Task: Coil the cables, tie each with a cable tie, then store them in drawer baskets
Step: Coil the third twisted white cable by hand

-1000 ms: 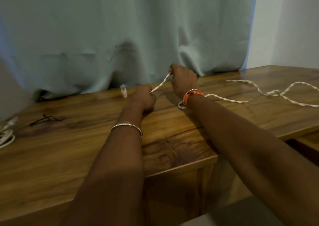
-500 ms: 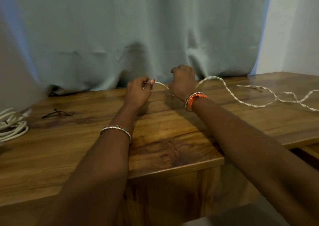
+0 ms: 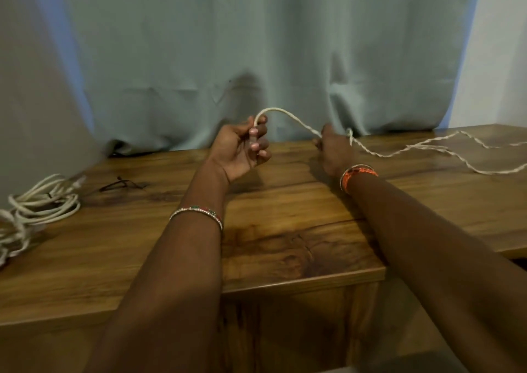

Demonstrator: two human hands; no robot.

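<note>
A broad wooden desk (image 3: 285, 247) with a dark, streaky grain runs across the room, its front edge catching a little light. Behind it hangs a pale grey-green curtain (image 3: 228, 45) whose hem bunches on the back of the desk; a strip of white wall (image 3: 502, 59) shows at the far right.

The left hand (image 3: 239, 150) is raised palm-up just above the desk, its fingers (image 3: 261, 144) curled round one end of a twisted white cable (image 3: 293, 117). From there the cable arches up and over to the right hand (image 3: 333, 153), which is seen from the back; its fingers are closed on the cable near the curtain's hem. Beyond that hand the cable trails off in loose waves across the right part of the desk.

At the desk's far left lies a bundle of coiled white cables (image 3: 40, 201). Near it, a thin black cable tie (image 3: 122, 183) lies flat on the wood. Each wrist wears a bangle.
</note>
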